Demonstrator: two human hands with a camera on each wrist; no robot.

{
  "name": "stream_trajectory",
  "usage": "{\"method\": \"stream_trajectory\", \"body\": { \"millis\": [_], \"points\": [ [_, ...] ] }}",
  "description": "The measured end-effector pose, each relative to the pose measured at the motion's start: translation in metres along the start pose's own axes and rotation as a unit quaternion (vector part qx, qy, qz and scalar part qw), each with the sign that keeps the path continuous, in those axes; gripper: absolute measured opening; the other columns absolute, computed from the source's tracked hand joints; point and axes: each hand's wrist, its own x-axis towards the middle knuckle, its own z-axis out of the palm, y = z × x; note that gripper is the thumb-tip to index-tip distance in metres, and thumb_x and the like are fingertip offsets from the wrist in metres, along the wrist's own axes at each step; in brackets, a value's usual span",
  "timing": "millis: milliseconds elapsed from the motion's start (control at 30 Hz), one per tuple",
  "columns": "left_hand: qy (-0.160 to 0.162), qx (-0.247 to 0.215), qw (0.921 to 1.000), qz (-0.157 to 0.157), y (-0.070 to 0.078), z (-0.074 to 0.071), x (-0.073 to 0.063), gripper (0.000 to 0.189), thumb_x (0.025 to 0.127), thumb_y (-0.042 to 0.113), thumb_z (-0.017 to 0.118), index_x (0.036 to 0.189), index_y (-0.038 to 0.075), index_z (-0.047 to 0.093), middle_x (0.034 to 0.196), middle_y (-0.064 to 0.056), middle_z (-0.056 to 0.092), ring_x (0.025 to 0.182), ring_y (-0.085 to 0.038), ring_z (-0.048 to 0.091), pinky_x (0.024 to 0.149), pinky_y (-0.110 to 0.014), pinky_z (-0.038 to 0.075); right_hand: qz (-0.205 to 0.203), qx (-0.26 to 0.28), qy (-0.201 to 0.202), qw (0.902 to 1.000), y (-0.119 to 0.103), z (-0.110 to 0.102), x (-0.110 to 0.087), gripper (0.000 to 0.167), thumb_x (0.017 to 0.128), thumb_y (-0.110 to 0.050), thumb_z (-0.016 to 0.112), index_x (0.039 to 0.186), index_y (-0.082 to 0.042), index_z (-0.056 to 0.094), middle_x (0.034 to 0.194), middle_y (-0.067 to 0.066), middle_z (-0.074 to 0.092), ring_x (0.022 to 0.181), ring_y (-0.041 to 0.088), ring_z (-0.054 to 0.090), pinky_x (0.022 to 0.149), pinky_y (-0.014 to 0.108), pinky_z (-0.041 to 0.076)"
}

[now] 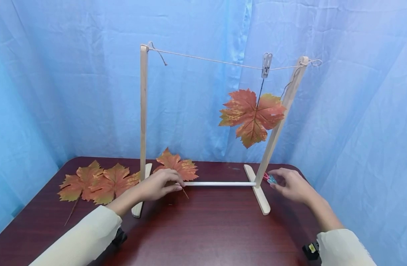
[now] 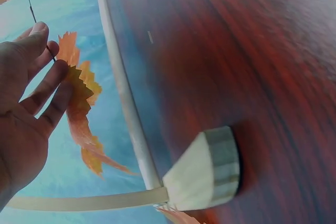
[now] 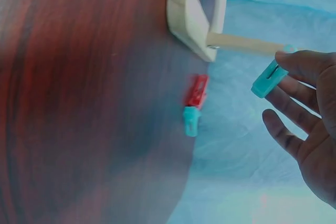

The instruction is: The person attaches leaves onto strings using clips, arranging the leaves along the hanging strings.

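Observation:
My left hand (image 1: pixel 160 183) pinches the dark stem of an orange artificial maple leaf (image 1: pixel 177 165) between thumb and fingers, just behind the rack's white crossbar (image 1: pixel 220 183). In the left wrist view the leaf (image 2: pixel 79 95) hangs beside the fingers, its stem passing up beyond the thumb. To the right of the rack, my right hand (image 1: pixel 291 184) holds a teal clothespin (image 3: pixel 269 80) between thumb and fingers. Below it a red clothespin (image 3: pixel 197 92) and another teal clothespin (image 3: pixel 191 121) lie together on the table. A grey clothespin (image 1: pixel 266 64) fastens another leaf (image 1: pixel 253 118) to the string (image 1: pixel 206 58).
The string spans two wooden posts, left (image 1: pixel 143 111) and right (image 1: pixel 280 125), each on a wooden foot. Two more leaves (image 1: pixel 80 181) lie overlapping at the table's left. Blue curtains (image 1: pixel 90 74) surround the dark red table (image 1: pixel 203 229).

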Motion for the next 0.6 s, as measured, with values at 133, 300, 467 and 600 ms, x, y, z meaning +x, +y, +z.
{"method": "stream_trajectory", "body": {
  "millis": [133,300,467,600],
  "points": [
    [0.017,-0.023,0.9996,0.008,0.004,-0.004,0.006,0.011,0.098,0.013,0.07,0.105,0.019,0.076,0.104,0.006,0.072,0.098,-0.009,0.066,0.086,-0.034,0.055,-0.019,-0.01,0.006,0.9998,-0.007,-0.005,0.004,0.031,0.083,-0.004,0.082,0.113,-0.004,0.074,0.084,-0.009,0.063,0.074,0.004,0.054,0.064,0.032,0.05],
    [0.035,-0.057,0.9977,-0.009,0.01,-0.011,0.016,0.011,0.098,0.013,0.071,0.104,0.019,0.077,0.103,0.006,0.073,0.098,-0.007,0.067,0.086,-0.033,0.055,-0.031,-0.015,0.008,0.9994,-0.02,-0.012,0.01,0.031,0.083,-0.005,0.082,0.113,-0.006,0.075,0.09,-0.008,0.067,0.077,0.008,0.058,0.066,0.033,0.052],
    [0.049,-0.089,0.9937,-0.047,0.015,-0.02,0.025,0.013,0.099,0.017,0.069,0.109,0.021,0.078,0.105,0.002,0.075,0.102,-0.012,0.068,0.078,-0.034,0.054,-0.052,-0.007,0.009,0.9986,-0.032,-0.015,0.016,0.03,0.084,-0.003,0.082,0.113,-0.004,0.075,0.088,-0.009,0.065,0.076,0.012,0.061,0.065,0.031,0.052],
    [0.066,-0.095,0.9911,-0.066,0.019,-0.028,0.031,0.015,0.1,0.019,0.069,0.111,0.018,0.079,0.103,0.005,0.076,0.102,-0.015,0.068,0.072,-0.035,0.051,-0.063,0.002,0.012,0.998,-0.041,-0.017,0.022,0.031,0.084,-0.001,0.081,0.114,-0.003,0.074,0.086,-0.011,0.063,0.077,0.01,0.06,0.066,0.032,0.053]
  ]
}}
